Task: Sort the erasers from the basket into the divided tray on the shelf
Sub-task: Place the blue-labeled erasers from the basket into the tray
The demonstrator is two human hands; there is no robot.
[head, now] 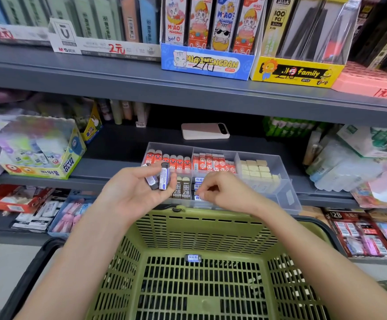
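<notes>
The left hand (139,195) grasps several blue-sleeved erasers (161,180); the right hand (225,192) pinches one eraser (198,197) in the front-middle cell of the divided tray (289,195); best seated upright, label forward, like its neighbours; a stray eraser (193,258) lies in the basket (118,262) at 6 o'clock; dark erasers (182,189) read "2B"; the glue box (69,163) at 9 reads "POWER GLUE"; the blue box (211,63) at 12 reads "MIAOMENGDAN".

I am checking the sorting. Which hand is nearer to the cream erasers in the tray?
Right. The right hand is just left of the cream erasers, over the middle of the tray; the left hand, gripping blue-labelled erasers, is further left.
</notes>
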